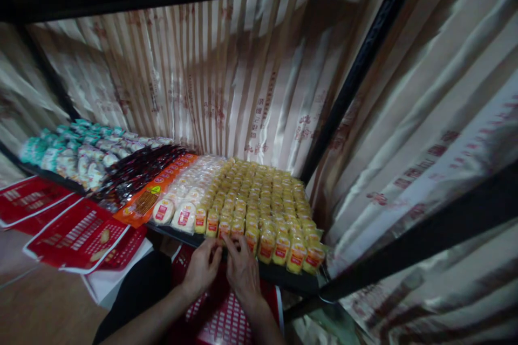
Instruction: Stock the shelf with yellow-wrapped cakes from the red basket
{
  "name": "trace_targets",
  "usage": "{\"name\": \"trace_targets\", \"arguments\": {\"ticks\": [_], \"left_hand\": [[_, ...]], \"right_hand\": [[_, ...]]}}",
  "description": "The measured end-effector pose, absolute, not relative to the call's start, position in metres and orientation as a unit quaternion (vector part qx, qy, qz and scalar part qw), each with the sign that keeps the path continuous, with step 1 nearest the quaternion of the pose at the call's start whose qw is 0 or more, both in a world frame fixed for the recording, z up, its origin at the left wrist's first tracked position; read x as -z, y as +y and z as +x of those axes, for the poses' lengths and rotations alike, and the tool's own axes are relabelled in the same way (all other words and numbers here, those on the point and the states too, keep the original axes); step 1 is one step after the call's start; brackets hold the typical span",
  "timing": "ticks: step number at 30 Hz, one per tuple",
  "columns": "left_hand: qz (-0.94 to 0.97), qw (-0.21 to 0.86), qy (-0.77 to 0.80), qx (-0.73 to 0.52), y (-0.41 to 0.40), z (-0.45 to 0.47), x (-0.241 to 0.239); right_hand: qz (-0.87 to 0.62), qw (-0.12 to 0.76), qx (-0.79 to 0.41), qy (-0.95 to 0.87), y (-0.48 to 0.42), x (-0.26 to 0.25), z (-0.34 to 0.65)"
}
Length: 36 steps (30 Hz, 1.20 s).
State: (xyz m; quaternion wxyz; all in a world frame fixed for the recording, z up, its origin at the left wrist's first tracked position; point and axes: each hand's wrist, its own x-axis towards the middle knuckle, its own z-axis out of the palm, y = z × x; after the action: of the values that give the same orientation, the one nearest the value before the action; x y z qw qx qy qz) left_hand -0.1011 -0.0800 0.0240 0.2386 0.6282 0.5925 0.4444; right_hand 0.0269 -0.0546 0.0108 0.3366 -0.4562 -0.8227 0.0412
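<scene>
My left hand [201, 269] and my right hand [243, 271] are side by side at the front edge of a dark shelf [291, 279]. Their fingertips touch the front row of small yellow-wrapped snack packs [259, 199], which fill the shelf's right part in tight rows. Both hands have the fingers curled and pinched at one pack near the edge; what exactly they hold is hidden. Beside the yellow packs lie round white-wrapped cakes [180, 213] with red labels.
Further left on the shelf lie orange packets [150, 198], dark red packets [135, 172] and teal-and-white packs [73, 148]. Red printed boxes [76, 234] sit lower left, another [226, 318] under my arms. Striped beige curtain [226, 75] encloses the back and right. Black frame bars [356, 75] cross the right.
</scene>
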Motion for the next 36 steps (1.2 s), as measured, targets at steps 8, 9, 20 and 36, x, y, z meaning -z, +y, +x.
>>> {"name": "trace_targets", "arguments": {"ticks": [8,9,20,36], "left_hand": [[0.501,0.432,0.573,-0.484,-0.083,-0.089,-0.016],[0.475,0.454,0.572,-0.491,-0.083,-0.089,-0.016],[0.387,0.554,0.558,-0.48,-0.078,-0.092,-0.027],[0.482,0.486,0.565,-0.46,-0.072,-0.1,-0.025]], "right_hand": [[-0.475,0.347,-0.05,-0.807,-0.054,-0.01,0.027],[-0.472,0.352,-0.052,-0.807,-0.054,-0.011,0.028],[-0.415,0.396,-0.042,-0.818,-0.054,-0.008,0.034],[-0.37,0.42,-0.096,-0.823,-0.061,-0.013,0.044]]}}
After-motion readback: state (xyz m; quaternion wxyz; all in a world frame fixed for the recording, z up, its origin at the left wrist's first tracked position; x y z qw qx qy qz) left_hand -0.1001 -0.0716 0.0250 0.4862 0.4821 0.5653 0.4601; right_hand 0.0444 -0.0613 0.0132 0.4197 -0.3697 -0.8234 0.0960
